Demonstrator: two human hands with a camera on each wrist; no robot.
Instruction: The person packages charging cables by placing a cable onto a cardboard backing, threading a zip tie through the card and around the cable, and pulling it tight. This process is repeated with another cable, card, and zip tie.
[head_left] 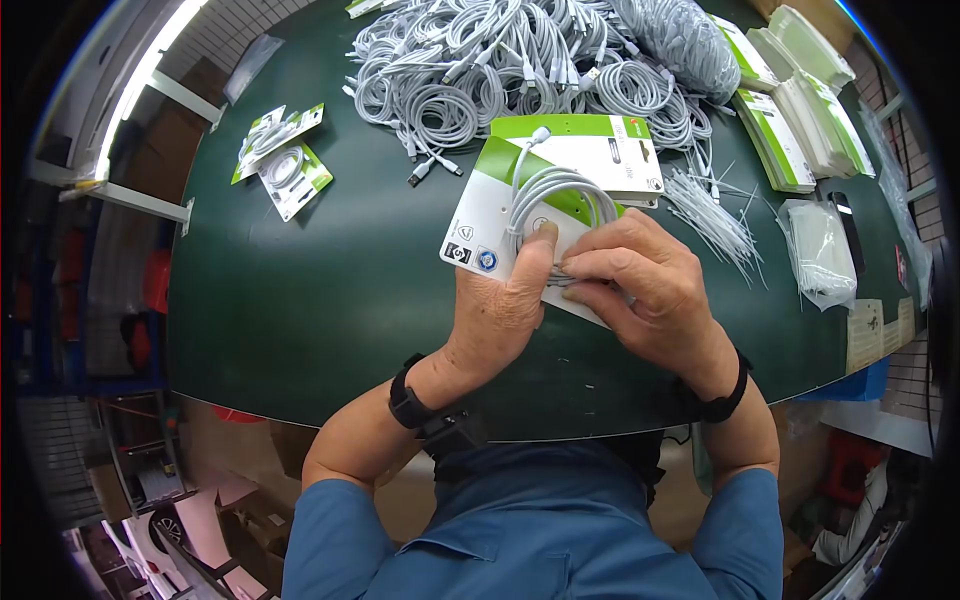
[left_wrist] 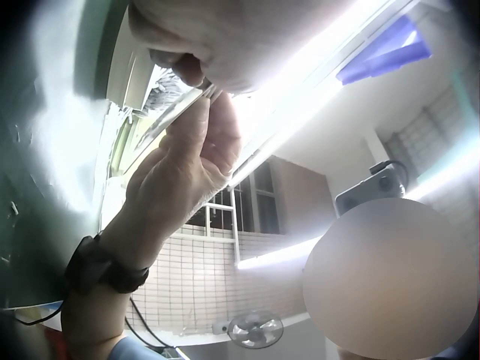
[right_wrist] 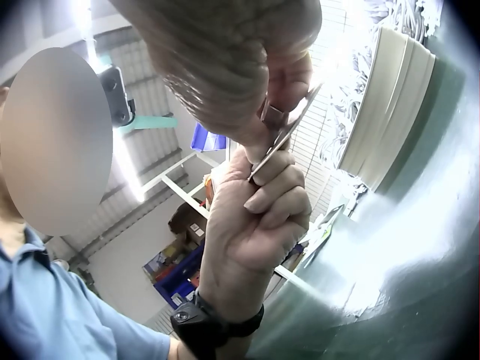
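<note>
In the head view a white-and-green card (head_left: 485, 205) is held by my left hand (head_left: 500, 310), its thumb pressing a coiled white cable (head_left: 565, 185) onto the card's face. My right hand (head_left: 650, 285) pinches the lower part of the coil with thumb and fingers. One cable end (head_left: 540, 134) stands up past the coil's top. The right wrist view shows the card (right_wrist: 289, 133) edge-on between my right hand (right_wrist: 240, 67) and my left hand (right_wrist: 259, 217), whose fingers curl behind it. In the left wrist view my right hand (left_wrist: 176, 165) touches the card's edge.
A big heap of white cables (head_left: 480, 60) lies at the back. More cards (head_left: 630, 165) lie behind the held card. White zip ties (head_left: 715, 220), card stacks (head_left: 775, 140), a clear bag (head_left: 822, 250) and a phone (head_left: 848, 230) are right; carded cables (head_left: 285, 165) lie left.
</note>
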